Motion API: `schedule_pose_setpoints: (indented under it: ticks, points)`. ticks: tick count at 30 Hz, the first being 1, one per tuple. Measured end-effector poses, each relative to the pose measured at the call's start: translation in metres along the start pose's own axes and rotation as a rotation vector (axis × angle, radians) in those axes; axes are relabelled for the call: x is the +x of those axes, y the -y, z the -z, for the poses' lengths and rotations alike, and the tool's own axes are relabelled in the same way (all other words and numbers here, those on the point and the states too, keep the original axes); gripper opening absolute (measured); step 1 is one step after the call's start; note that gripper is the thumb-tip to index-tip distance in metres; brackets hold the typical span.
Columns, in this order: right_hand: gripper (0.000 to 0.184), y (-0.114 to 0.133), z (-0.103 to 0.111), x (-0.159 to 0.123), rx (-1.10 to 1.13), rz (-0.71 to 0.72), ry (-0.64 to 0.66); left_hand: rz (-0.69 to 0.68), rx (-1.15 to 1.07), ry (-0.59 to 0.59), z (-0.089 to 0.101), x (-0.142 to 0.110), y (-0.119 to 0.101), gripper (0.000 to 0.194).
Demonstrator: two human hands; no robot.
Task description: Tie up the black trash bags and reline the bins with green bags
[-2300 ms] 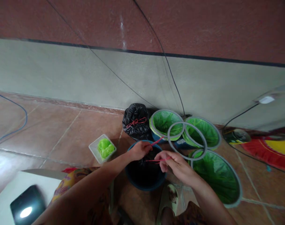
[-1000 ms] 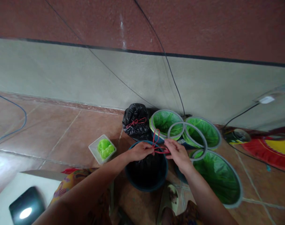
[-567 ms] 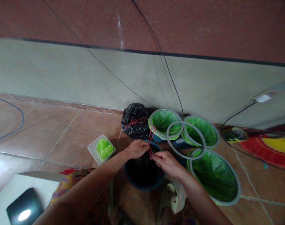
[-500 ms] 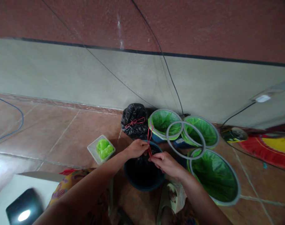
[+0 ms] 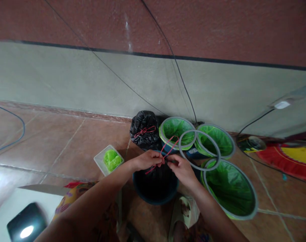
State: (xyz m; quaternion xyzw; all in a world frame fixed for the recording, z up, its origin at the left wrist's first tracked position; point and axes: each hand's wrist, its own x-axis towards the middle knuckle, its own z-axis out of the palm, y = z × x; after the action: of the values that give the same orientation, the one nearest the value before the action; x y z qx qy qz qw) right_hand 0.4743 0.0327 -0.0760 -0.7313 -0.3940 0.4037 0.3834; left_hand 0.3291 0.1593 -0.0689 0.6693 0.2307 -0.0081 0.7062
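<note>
A red drawstring (image 5: 170, 145) rises in a loop from a black garbage bag (image 5: 156, 176), which sits inside a dark blue bin (image 5: 156, 202) in front of me. My left hand (image 5: 150, 159) is closed, pinching the drawstring close to its knot over the bin. Just right of the knot, my right hand (image 5: 182, 168) has its fingers curled together. What lies between those fingertips is too small to tell, though a dark bit of bag shows beside them. Behind the bin stands another black bag (image 5: 144, 126) with its red drawstring tied in a bow.
Several bins with green liners and grey rims stand to the right, the nearest lined bin (image 5: 234, 188) among them. A loose grey ring (image 5: 181, 153) lies across them. On the left is a clear tray (image 5: 99, 161) with green plastic (image 5: 112, 159). Black cables run down the wall.
The drawstring, stretched narrow between both hands earlier, now forms a wider loop leaning right, with an end hanging left. My right hand has shifted slightly up and right.
</note>
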Motion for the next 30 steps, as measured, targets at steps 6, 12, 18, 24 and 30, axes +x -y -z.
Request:
schedule_pose_setpoints:
  ticks: [6,12,18,24,30]
  points:
    - [0.021,0.004,-0.016,0.001,0.411,-0.123,0.163,-0.158,0.336,0.065,0.000,-0.005,-0.005,0.022]
    - [0.037,0.009,-0.012,-0.002,0.511,-0.192,0.218,-0.470,0.666,0.036,0.003,-0.006,-0.005,0.032]
    - [0.034,0.017,-0.009,-0.002,0.907,-0.349,0.195,-0.597,0.555,0.037,0.000,-0.008,-0.007,0.039]
    - [0.026,0.013,-0.010,0.001,1.072,-0.485,0.078,-0.708,0.411,0.080,-0.003,-0.005,-0.004,0.035]
    - [0.027,0.007,-0.006,0.005,1.077,-0.475,-0.068,-0.621,0.417,0.111,-0.005,-0.005,0.005,0.026]
